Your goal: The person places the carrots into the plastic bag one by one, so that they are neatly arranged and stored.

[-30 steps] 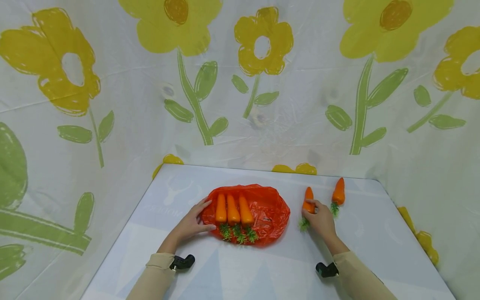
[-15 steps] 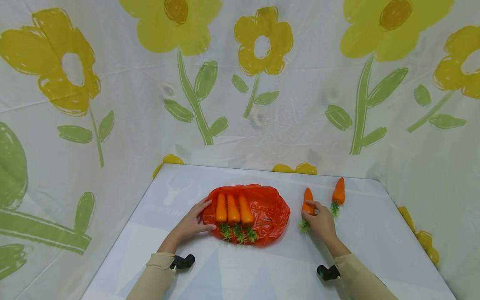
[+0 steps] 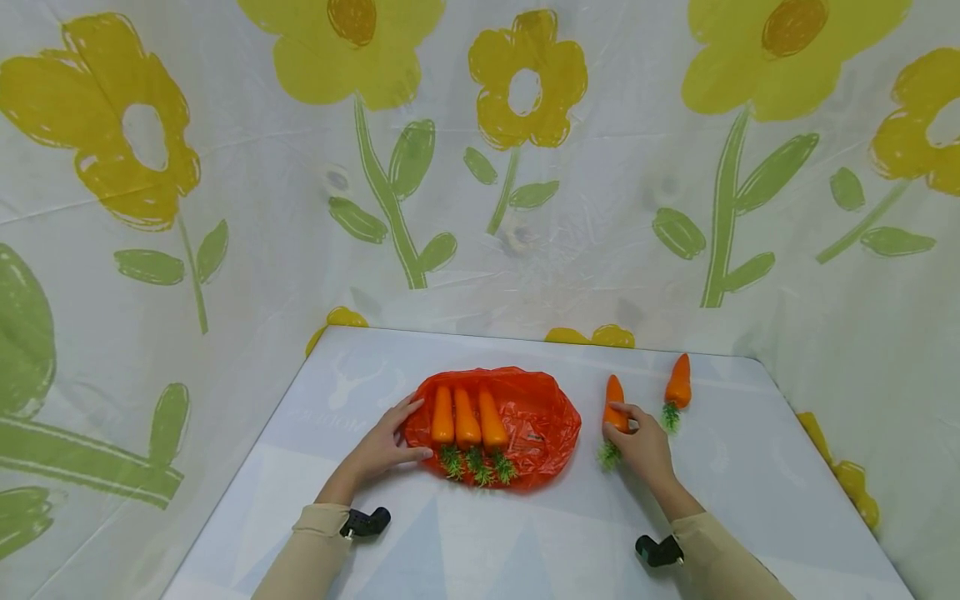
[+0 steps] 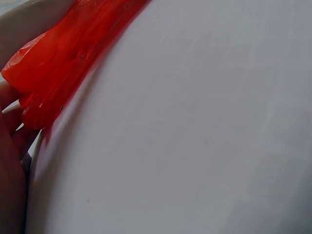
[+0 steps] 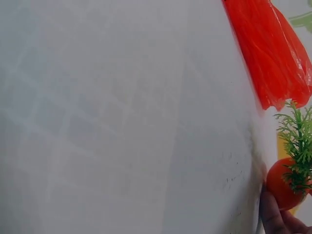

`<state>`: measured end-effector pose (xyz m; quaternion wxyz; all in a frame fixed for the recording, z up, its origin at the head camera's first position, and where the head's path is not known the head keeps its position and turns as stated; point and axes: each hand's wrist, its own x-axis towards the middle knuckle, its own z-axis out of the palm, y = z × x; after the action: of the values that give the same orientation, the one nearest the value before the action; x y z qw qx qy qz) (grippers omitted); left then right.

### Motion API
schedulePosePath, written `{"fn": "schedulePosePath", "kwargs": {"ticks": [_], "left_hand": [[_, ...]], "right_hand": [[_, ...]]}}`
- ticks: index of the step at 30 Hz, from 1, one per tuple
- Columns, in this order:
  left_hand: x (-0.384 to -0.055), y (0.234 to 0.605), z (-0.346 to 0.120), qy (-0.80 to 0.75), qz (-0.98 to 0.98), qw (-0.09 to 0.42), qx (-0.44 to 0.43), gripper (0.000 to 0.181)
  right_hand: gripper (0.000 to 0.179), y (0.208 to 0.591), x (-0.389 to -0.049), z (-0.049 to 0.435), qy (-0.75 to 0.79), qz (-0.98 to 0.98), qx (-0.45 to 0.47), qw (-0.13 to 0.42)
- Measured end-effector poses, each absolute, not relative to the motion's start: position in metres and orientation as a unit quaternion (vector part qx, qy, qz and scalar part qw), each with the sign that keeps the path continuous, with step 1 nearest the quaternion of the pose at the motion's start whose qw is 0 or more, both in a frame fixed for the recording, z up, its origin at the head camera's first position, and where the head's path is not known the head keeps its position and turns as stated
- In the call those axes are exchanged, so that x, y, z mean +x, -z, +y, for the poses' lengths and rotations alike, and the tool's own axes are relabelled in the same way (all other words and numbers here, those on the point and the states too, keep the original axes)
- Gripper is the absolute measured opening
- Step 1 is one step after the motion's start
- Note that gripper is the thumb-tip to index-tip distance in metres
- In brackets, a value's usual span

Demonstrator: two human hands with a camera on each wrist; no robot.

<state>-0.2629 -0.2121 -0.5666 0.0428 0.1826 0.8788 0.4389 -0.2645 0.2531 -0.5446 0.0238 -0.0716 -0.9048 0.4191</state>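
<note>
In the head view, three orange carrots [image 3: 466,420] with green tops lie side by side on a red plastic bag [image 3: 540,425], towards its left. My left hand [image 3: 383,442] rests at the bag's left edge, fingers and thumb spread along it. The left wrist view shows those fingers touching the red plastic [image 4: 63,58]. To the right of the bag, my right hand [image 3: 642,439] pinches another carrot [image 3: 615,408] between thumb and fingers, tip pointing away and leafy top towards me. In the right wrist view, fingertips [image 5: 273,214] press against this carrot's rounded end [image 5: 282,183].
One more carrot [image 3: 678,385] lies further right, near the back of the pale table [image 3: 480,550]. Behind and beside the table hangs a white sheet [image 3: 585,267] printed with yellow flowers. A black wrist device [image 3: 366,522] sticks out from each forearm.
My right hand and its carrot have shifted very slightly left, the carrot's tip leaning a little more to the left. The left hand and the bag stay where they were.
</note>
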Motion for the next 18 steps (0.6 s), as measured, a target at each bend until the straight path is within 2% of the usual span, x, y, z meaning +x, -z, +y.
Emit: {"fn": "schedulePosePath", "kwargs": {"ticks": [18], "left_hand": [[-0.2646,0.5695,-0.2131,-0.428,0.884,0.04,0.183,0.096]], "right_hand": [[0.049,0.5417,-0.2564,0.2475,-0.439,-0.895,-0.07,0.02]]}}
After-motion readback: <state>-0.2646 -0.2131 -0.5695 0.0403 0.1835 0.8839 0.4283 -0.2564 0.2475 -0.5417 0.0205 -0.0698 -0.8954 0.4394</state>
